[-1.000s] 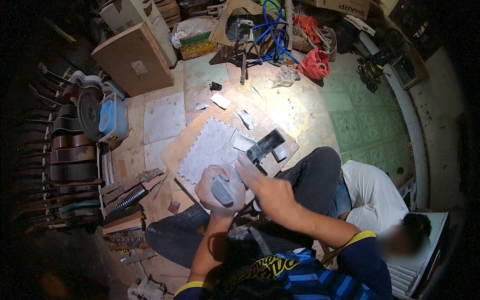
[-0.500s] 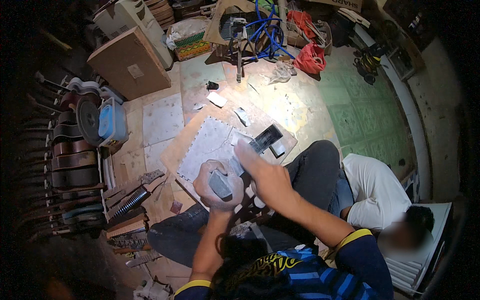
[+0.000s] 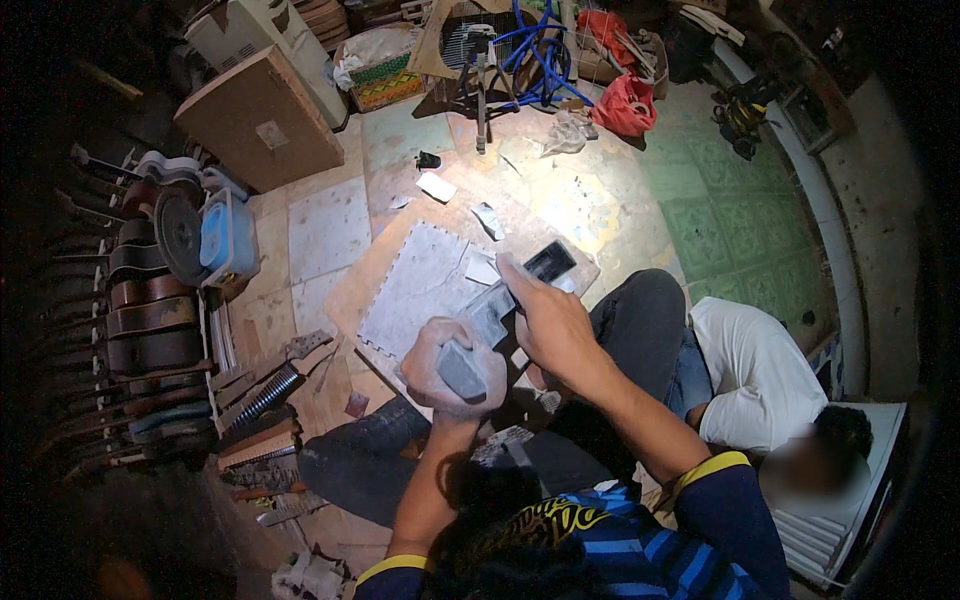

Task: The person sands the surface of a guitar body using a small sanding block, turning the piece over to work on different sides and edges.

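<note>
A long, dust-covered grey piece [image 3: 488, 312] with a dark rectangular far end [image 3: 550, 262] slants up to the right; its exact kind cannot be told. My left hand [image 3: 440, 365], whitened with dust, is wrapped round its near part, and a blunt grey end [image 3: 463, 370] pokes out of the grip. Against the right side of the piece lies my right hand [image 3: 555, 325], one digit stretched along the top and the others curled round the edge, partly hidden. Below them is a white mat [image 3: 410, 275] with a toothed edge, on a tan board [image 3: 370, 255].
Paper scraps [image 3: 436, 187] and a small black cup [image 3: 428, 161] lie beyond the mat. At left, guitar bodies [image 3: 150, 320] hang in a row beside a tub [image 3: 232, 240]; wooden parts [image 3: 265, 400] lie nearer. A person in a white shirt [image 3: 765, 370] sits at right.
My right hand has moved right and slightly back, off its blurred place over the piece. The left hand and the piece have shifted slightly right.
</note>
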Action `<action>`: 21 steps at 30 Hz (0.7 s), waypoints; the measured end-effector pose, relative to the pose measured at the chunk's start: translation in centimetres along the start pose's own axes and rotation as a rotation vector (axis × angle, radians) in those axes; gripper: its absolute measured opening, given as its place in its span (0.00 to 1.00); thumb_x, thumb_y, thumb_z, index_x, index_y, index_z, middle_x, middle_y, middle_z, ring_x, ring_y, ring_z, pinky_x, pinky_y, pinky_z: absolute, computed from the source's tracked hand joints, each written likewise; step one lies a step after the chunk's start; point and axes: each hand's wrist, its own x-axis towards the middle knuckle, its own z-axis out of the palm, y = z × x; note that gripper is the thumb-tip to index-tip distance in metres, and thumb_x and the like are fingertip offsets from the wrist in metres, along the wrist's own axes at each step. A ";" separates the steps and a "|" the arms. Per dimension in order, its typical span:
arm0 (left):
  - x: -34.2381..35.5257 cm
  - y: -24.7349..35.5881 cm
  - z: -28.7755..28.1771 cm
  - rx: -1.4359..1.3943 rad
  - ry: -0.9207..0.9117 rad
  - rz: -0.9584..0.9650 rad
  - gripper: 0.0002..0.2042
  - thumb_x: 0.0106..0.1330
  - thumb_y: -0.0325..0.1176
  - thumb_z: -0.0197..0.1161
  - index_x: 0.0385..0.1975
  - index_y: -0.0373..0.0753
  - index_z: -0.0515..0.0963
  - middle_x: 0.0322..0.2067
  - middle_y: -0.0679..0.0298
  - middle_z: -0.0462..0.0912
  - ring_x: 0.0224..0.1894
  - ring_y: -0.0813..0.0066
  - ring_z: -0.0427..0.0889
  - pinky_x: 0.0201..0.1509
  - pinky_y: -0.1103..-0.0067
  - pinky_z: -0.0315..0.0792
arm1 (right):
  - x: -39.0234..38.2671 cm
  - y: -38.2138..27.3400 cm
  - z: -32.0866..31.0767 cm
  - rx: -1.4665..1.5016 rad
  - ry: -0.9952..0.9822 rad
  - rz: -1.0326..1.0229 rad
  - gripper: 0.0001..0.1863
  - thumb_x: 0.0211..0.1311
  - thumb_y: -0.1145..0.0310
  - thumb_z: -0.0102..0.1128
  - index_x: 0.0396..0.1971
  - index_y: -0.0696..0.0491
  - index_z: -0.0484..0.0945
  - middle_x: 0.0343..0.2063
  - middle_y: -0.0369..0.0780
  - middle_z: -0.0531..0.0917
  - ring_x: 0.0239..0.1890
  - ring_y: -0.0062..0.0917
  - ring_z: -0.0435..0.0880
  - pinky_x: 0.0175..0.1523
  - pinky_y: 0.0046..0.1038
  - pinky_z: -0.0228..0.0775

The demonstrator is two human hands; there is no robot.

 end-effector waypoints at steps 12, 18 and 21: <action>1.7 -0.3 0.5 0.022 0.040 -0.024 0.09 0.50 0.27 0.64 0.26 0.35 0.70 0.20 0.57 0.77 0.21 0.70 0.79 0.30 0.78 0.74 | -3.0 -3.2 -1.6 -0.159 -0.099 -0.090 0.40 0.52 0.81 0.53 0.71 0.51 0.64 0.71 0.45 0.67 0.28 0.36 0.87 0.32 0.34 0.81; 1.9 -0.4 -0.2 -0.006 -0.027 -0.074 0.10 0.59 0.29 0.62 0.30 0.34 0.66 0.24 0.62 0.72 0.27 0.74 0.73 0.35 0.77 0.74 | -4.1 -3.7 -1.4 -0.170 -0.136 -0.048 0.40 0.52 0.82 0.53 0.70 0.51 0.66 0.71 0.45 0.67 0.30 0.37 0.88 0.31 0.33 0.81; 1.7 -0.8 -0.2 0.020 0.013 -0.054 0.10 0.58 0.28 0.62 0.31 0.34 0.67 0.24 0.61 0.73 0.27 0.74 0.74 0.36 0.77 0.74 | -1.8 -3.6 -1.3 -0.183 -0.085 -0.068 0.40 0.51 0.82 0.54 0.70 0.51 0.66 0.71 0.44 0.66 0.29 0.36 0.87 0.32 0.32 0.81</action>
